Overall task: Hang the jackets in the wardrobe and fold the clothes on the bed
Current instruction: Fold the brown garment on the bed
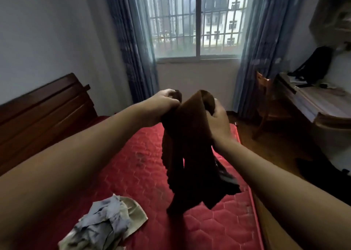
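At centre frame, above the red bed [144, 166], we pinch the top edge of a brown garment [190, 154] in both hands, left [163, 103] and right [218, 120]; soft, limp and light, it seems best held by its corners.

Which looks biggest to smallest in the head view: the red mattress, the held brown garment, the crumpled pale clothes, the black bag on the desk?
1. red mattress
2. brown garment and crumpled pale clothes: about alike, the clothes cut off by the frame
3. black bag: smallest, but farthest away, so unsure
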Available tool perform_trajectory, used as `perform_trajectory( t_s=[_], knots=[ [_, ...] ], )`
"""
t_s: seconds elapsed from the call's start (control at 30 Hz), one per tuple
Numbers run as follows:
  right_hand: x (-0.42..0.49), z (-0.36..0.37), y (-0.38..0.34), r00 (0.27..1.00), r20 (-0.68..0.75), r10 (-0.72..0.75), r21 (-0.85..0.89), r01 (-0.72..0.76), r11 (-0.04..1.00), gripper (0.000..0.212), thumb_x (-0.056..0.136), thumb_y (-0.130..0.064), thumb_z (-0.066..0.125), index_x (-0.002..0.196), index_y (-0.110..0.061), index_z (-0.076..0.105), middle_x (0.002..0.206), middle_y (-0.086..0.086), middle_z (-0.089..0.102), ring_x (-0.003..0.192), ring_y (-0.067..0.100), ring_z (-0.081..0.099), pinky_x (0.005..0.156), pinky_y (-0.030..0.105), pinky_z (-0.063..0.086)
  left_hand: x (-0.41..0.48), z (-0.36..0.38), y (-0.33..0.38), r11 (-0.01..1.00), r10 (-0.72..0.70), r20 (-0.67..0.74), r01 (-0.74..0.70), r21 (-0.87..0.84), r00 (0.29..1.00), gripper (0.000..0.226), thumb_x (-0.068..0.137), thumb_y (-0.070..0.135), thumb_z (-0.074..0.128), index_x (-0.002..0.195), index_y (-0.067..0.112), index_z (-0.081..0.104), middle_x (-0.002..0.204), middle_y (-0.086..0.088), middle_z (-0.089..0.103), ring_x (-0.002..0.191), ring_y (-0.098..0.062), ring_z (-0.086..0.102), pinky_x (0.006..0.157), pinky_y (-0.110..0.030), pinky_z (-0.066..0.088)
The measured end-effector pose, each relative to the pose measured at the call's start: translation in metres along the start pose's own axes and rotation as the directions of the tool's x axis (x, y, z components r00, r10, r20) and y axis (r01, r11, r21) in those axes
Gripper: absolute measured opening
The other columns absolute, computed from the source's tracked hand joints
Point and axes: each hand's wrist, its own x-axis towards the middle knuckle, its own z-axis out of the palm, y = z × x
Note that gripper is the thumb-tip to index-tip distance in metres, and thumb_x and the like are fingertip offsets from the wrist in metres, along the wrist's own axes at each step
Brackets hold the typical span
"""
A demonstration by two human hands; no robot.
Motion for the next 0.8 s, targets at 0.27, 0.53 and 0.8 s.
perform_trajectory(
  t_s=[0.27,0.53,0.8],
  knots=[
    [0.04,-0.031,-0.028,0.958,0.285,-0.028,-0.234,0.098,0.967,0.015,0.078,-0.003,0.067,0.09,-0.011,0.072,0.082,0.005,0.072,0.076,0.019,0.066,0.07,0.033,0.052,-0.007,-0.007,0.01,0.846,-0.098,0.241,-0.047,0.53,0.966,0.075,0.081,0.078,0.058,0.131,0.022,0.06,0.126,0.004,0.068,0.117,-0.013,0.064,0.09,-0.03,0.055],
    [0.039,-0.059,-0.029,0.915,0.402,0.024,-0.235,0.078,0.969,0.048,0.074,-0.015,0.081,0.111,-0.018,0.051,0.087,0.008,0.061,0.072,0.018,0.058,0.066,0.037,0.051,0.006,0.048,-0.011,0.819,0.235,0.279,-0.344,0.459,0.931,0.031,0.075,0.0,0.06,0.104,0.008,0.066,0.085,-0.005,0.069,0.076,-0.018,0.067,0.069,-0.036,0.055],
    [-0.013,-0.095,0.082,0.845,0.449,0.29,-0.554,0.009,0.833,0.024,0.074,-0.005,0.068,0.085,-0.025,0.062,0.084,-0.007,0.066,0.078,0.008,0.062,0.071,0.03,0.052,0.016,0.064,0.011,0.917,0.277,0.05,-0.28,0.286,0.96,0.024,0.076,0.007,0.048,0.087,0.01,0.07,0.072,-0.005,0.066,0.065,-0.011,0.062,0.06,-0.025,0.05]
  ],
)
